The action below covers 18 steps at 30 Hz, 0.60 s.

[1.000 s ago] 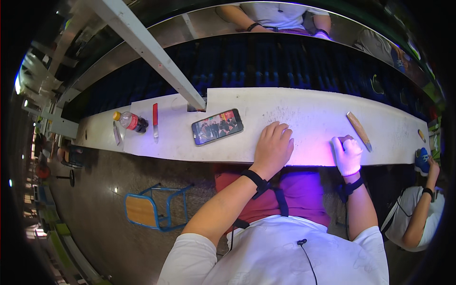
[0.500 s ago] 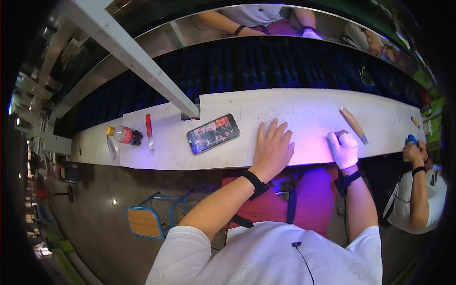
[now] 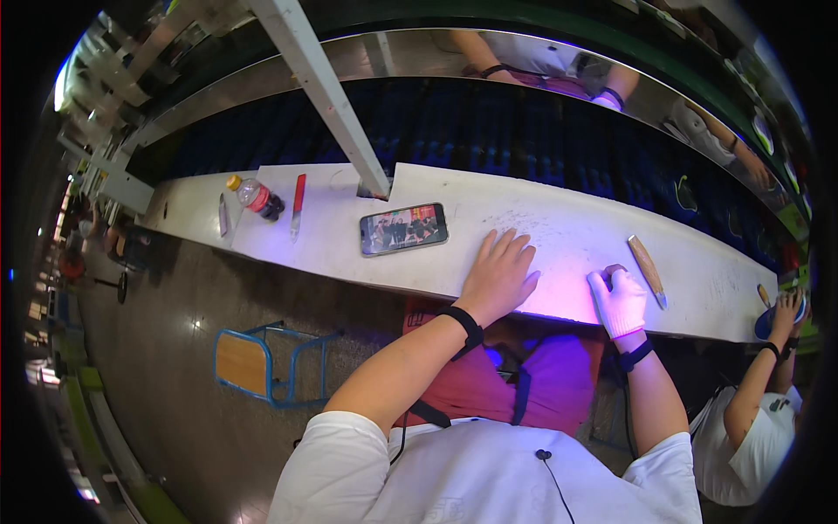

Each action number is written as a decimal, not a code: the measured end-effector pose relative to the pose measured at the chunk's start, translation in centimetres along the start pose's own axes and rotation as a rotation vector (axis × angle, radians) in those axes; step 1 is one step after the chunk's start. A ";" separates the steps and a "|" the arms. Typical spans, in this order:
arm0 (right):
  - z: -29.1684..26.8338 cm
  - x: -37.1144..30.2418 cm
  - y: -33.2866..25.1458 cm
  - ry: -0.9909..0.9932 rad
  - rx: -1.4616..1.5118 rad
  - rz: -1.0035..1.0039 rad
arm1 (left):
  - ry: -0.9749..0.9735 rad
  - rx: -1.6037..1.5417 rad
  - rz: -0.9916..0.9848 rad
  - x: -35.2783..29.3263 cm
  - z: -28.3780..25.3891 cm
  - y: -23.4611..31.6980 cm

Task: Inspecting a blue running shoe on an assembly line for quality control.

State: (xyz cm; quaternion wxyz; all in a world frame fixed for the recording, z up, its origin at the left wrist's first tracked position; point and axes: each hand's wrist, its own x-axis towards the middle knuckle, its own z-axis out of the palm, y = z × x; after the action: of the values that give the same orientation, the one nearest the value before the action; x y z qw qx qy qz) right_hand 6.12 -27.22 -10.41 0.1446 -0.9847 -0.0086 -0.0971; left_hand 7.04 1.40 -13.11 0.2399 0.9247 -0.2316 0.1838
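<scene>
My bare left hand (image 3: 499,275) lies flat on the white worktop (image 3: 436,185), palm down with its fingers stretched out. To its right, my right hand (image 3: 621,304) wears a white glove and rests at the worktop's near edge, its fingers curled in. Whatever those fingers may hold is hidden. Purple light falls between the two hands. Just right of the gloved hand lies a knife with a wooden handle (image 3: 644,264), apart from it. Left of my bare hand is a phone (image 3: 404,230), lying flat with a picture of several people on its screen.
Farther left lie a red-handled knife (image 3: 298,205), a yellow-capped bottle of dark drink (image 3: 259,199) and a narrow blade (image 3: 223,217). A grey post (image 3: 327,96) rises behind the phone. A dark conveyor (image 3: 489,122) runs beyond. At right, a co-worker's hands (image 3: 786,316) hold something blue. A stool (image 3: 244,365) stands left.
The whole view has turned and shifted, so the worktop now slants down to the right. My hands keep nearly the same poses. The co-worker's blue thing shows larger and lower.
</scene>
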 end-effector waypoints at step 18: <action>0.5 -0.9 0.1 0.119 -0.007 -0.076 | 0.006 0.002 0.043 0.2 0.3 -0.1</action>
State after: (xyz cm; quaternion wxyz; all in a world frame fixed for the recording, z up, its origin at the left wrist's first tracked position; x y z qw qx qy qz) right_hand 5.38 -27.21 -11.06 0.1378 -0.9766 -0.0370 -0.1608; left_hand 7.30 1.26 -13.29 0.2358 0.9192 -0.2505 0.1917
